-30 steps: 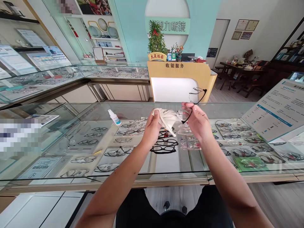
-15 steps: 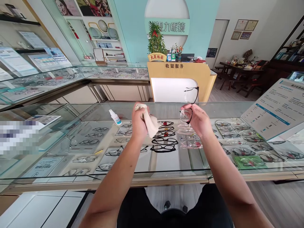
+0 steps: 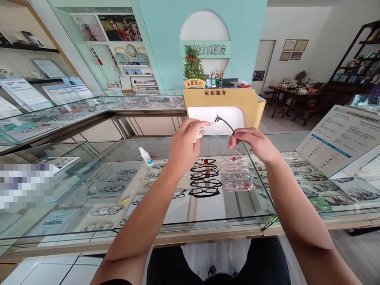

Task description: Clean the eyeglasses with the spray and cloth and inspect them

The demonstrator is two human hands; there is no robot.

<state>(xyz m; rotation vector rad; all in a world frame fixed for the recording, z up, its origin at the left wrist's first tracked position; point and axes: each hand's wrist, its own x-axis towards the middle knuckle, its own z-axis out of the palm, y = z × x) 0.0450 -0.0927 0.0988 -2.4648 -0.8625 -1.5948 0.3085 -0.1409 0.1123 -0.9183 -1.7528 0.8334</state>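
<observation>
My right hand (image 3: 255, 145) pinches a pair of eyeglasses (image 3: 228, 123) with a dark upper rim and clear lenses, held up above the glass counter. Close to their left end is my left hand (image 3: 186, 143), its fingers curled with the thumb and forefinger toward the frame. Only a small pale bit of the cleaning cloth (image 3: 197, 137) shows between those fingers; the rest is hidden by the hand. Whether the cloth touches the lens I cannot tell. Below, a column of black-framed glasses (image 3: 204, 183) and a column of clear and pink frames (image 3: 237, 176) lie in the display.
A small white spray bottle (image 3: 146, 156) stands on the glass counter (image 3: 204, 221) left of my hands. At the right, a large printed sign (image 3: 335, 138) leans on the counter. A wooden cashier desk (image 3: 252, 103) stands beyond, with a potted plant (image 3: 192, 65).
The eyeglasses have turned from upright to slanting, and my right hand has rolled over, palm downward. My left hand has moved right and up toward them; the cloth has gone mostly out of sight.
</observation>
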